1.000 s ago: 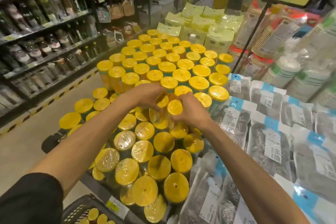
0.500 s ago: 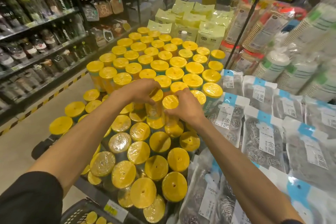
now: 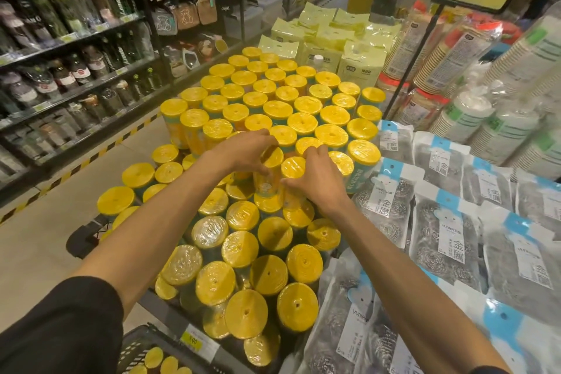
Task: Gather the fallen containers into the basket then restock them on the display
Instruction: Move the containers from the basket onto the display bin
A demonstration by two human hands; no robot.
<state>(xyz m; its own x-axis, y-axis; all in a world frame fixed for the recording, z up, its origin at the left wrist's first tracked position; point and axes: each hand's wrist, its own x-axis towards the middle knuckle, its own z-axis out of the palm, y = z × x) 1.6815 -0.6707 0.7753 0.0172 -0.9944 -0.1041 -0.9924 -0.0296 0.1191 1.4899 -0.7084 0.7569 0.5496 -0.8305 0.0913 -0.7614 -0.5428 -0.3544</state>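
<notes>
At the middle of the display counter, the left hand curls its fingers round one yellow-topped film-wrapped cylindrical container; the right hand clasps the neighbouring container.

1. Hands: two, a left hand and a right hand.
2. Yellow-lidded containers: several dozen (too crowded for an exact tally from here).
3. Basket: one, four more containers showing inside.

Left hand grips container; right hand grips neighbouring container, both upright.
</notes>
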